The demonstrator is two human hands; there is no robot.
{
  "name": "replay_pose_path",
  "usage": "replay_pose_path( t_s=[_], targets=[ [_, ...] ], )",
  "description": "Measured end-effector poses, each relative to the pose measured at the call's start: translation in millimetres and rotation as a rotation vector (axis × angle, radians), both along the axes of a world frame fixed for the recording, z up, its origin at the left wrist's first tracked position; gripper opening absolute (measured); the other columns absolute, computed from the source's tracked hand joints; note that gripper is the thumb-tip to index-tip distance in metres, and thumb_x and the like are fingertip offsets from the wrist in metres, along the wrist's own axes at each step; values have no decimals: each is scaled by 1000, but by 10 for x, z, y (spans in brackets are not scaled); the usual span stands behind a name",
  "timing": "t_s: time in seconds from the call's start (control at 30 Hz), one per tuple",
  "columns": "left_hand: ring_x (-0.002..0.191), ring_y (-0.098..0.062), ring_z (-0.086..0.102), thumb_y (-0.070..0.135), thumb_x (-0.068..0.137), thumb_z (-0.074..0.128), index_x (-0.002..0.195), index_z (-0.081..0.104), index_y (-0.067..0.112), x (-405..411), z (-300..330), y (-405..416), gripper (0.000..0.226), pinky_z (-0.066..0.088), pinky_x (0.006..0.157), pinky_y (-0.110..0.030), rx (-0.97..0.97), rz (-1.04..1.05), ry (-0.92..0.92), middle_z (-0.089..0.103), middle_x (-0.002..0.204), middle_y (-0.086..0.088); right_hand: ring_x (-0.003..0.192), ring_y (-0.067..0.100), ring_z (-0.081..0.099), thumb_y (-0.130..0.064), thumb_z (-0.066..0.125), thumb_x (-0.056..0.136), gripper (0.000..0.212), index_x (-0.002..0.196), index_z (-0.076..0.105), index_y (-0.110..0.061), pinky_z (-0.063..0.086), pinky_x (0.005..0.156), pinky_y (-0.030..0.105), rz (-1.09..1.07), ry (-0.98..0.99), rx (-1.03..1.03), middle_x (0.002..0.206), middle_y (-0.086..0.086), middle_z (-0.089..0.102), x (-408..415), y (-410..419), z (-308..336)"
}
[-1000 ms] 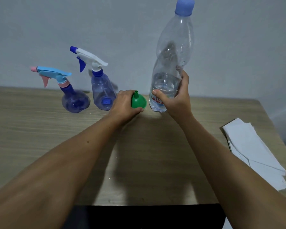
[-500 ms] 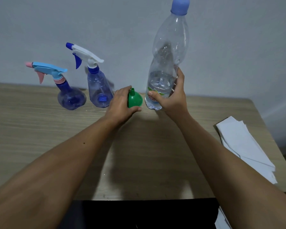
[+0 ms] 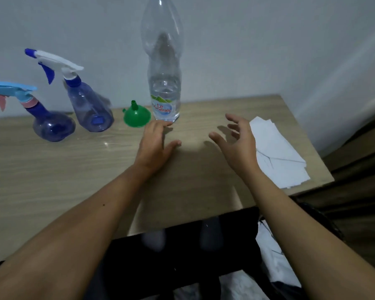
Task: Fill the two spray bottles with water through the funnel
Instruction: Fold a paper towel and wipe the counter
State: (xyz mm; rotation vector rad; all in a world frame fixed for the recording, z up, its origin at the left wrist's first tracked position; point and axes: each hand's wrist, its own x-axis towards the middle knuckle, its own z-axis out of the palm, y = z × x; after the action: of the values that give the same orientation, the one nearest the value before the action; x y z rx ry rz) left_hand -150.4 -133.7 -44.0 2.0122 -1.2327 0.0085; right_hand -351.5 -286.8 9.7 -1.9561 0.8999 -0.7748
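**Head view: both hands had let go**

The left hand (image 3: 155, 146) had released the green funnel (image 3: 136, 115) and the right hand (image 3: 236, 140) the water bottle (image 3: 164, 61); fingers were spread, holding nothing. Filling hadn't begun. At centre frame the funnel sat mouth-down on the table (image 3: 52, 169), spout up, axis vertical, beside two capped spray bottles (image 3: 89, 109).
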Motion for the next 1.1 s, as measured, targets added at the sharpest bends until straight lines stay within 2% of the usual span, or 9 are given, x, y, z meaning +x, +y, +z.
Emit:
replay_pose_path(
  t_s=[0.1,0.23,0.3,0.37,0.43,0.5,0.63,0.93,1.1],
  targets=[
    [118,-36,62,27,91,82,127,67,4,-270,55,-421,45,48,104,-41,39,-230,-57,68,123,-16,115,10,60,-34,84,89,43,127,65,-26,49,99,21,-97,21,-53,128,-8,63,-533,-78,-6],
    [117,-30,62,27,93,77,123,72,6,-649,103,-1012,37,44,105,-28,-22,-443,-116,71,121,-12,113,18,63,-25,82,91,24,113,73,-21,50,98,32,-244,108,-163,118,-7,69,-1151,-240,-120],
    [121,-26,58,29,94,73,126,73,6,-808,114,-1271,39,36,111,-17,-32,-528,-125,71,125,-14,112,25,63,-20,80,91,18,108,76,-18,45,98,28,-307,184,-229,114,-4,70,-1377,-342,-193],
    [130,-25,57,33,94,73,130,73,9,-954,122,-1482,44,37,116,-22,4,-589,-141,70,133,-14,110,29,62,-17,79,91,15,105,77,-16,38,95,22,-353,259,-271,111,0,70,-1531,-435,-256],
    [137,-30,58,33,91,74,131,74,10,-1061,107,-1639,47,42,117,-35,50,-637,-159,69,139,-12,110,30,59,-18,78,91,16,107,79,-17,35,94,22,-373,322,-264,111,2,69,-1618,-507,-313],
    [138,-33,60,29,90,74,128,76,9,-1113,67,-1759,43,40,117,-36,51,-678,-203,71,138,-12,111,30,56,-23,78,92,20,112,80,-18,37,95,24,-361,369,-231,114,2,67,-1654,-567,-375],
    [128,-34,68,28,97,67,114,80,10,-1155,-34,-1892,27,55,108,-49,-27,-720,-309,77,125,-11,113,25,52,-34,77,95,26,118,80,-22,45,98,32,-370,397,-186,115,-3,65,-1665,-623,-479],
    [124,-31,71,27,104,62,108,80,11,-1183,-25,-1888,25,54,109,-51,-54,-699,-262,80,119,-7,108,24,52,-27,72,98,8,98,80,-24,41,87,29,-434,374,-199,106,-9,65,-1616,-648,-482],
    [114,-31,76,23,103,67,108,81,8,-1202,67,-1864,21,58,103,-49,-138,-695,-309,81,112,-11,112,18,52,-44,80,89,34,116,76,-23,33,89,18,-337,365,-271,118,-8,67,-1490,-606,-391]
  ],
)
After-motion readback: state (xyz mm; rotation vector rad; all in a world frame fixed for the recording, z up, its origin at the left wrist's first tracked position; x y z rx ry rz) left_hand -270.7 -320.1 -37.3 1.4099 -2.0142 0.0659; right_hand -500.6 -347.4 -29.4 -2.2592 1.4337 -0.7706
